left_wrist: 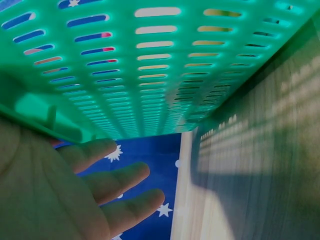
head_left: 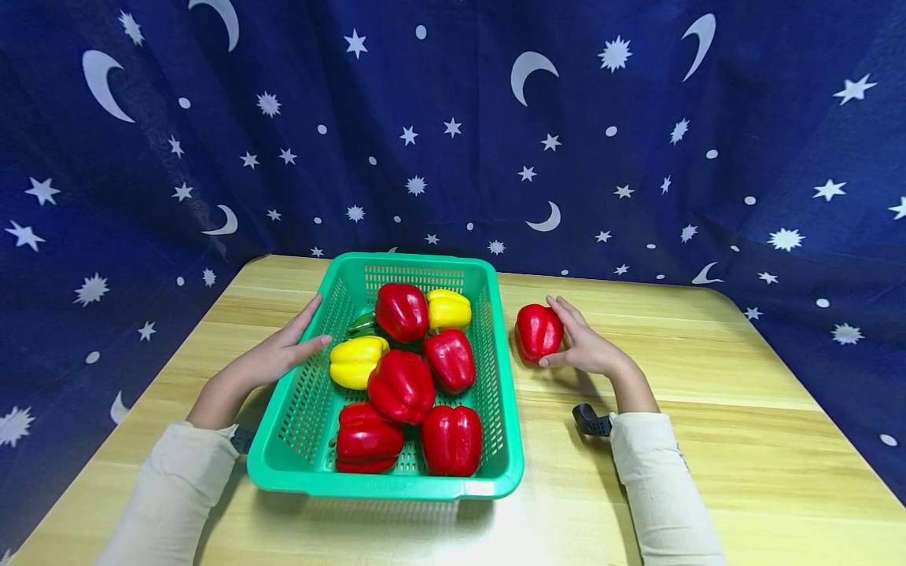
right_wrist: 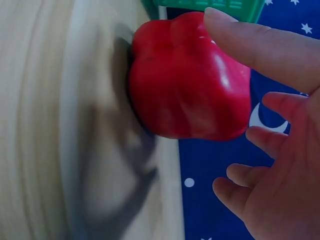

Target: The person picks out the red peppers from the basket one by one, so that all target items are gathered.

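My left hand (head_left: 278,355) lies along the left side of a green plastic basket (head_left: 511,472), fingers extended and thumb over its rim. In the left wrist view, the left fingers (left_wrist: 132,212) are straight beside the slotted wall. Right of the basket a red bell pepper (head_left: 538,333) sits on the table. My right hand (head_left: 589,346) is at that pepper's right side, with thumb and fingers spread to either side of it. The right wrist view shows the right thumb (right_wrist: 265,47) across the pepper's edge and the other fingers loosely bent; firm contact cannot be made out.
Inside the basket lie several red bell peppers (head_left: 402,387), two yellow bell peppers (head_left: 357,362) and a green pepper (head_left: 363,322) partly covered. The wooden table (head_left: 743,440) meets a dark blue curtain (head_left: 453,220) with moons and stars at its back edge.
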The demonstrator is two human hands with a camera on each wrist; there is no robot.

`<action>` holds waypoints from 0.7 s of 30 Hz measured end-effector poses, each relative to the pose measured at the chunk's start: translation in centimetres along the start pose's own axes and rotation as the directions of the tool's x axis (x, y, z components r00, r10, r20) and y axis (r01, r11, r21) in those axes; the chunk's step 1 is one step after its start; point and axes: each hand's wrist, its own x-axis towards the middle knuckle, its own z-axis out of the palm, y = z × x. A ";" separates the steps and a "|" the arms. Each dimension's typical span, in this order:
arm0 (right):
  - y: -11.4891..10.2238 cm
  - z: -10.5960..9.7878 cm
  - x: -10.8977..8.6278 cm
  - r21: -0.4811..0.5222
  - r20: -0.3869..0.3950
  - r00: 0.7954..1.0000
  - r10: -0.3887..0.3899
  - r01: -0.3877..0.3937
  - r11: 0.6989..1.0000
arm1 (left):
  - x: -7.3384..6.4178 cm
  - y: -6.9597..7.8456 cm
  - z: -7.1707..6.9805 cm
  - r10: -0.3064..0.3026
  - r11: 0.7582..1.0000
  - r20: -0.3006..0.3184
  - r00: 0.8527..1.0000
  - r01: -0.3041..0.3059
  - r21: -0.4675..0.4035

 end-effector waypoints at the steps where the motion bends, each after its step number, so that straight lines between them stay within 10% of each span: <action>1: -0.2 -0.1 -0.1 -0.008 -0.003 1.000 -0.002 0.002 1.000 | 0.0 0.0 0.0 0.000 1.000 0.000 1.000 0.000 0.000; 21: -3.5 -0.5 -1.0 -0.053 -0.037 0.997 -0.075 0.073 0.996 | 0.0 0.1 0.0 -0.004 1.000 0.002 1.000 0.004 -0.007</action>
